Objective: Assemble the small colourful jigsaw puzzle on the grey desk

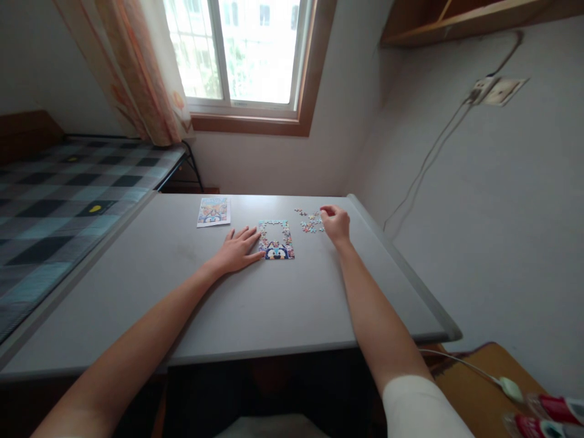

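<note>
A partly assembled jigsaw puzzle point(278, 252) lies on the table, its frame joined around an open middle and a blue cartoon dog face along the near edge. My left hand point(237, 250) rests flat with fingers spread, fingertips touching the puzzle's left side. To the right of the puzzle are several loose jigsaw pieces point(311, 227). Over the right end of that group, my right hand point(336, 224) is closed with thumb and fingers pinched together; whatever is between them is too small to make out. A printed reference picture point(213, 211) lies beyond my left hand.
The grey table point(274, 310) has raised side edges. A bed with a checked cover point(91, 173) stands left, beside a curtain point(146, 73) and window. On the right wall, a cable hangs from a socket point(483, 90). A wooden stool point(493, 365) holds a white charger and bottles.
</note>
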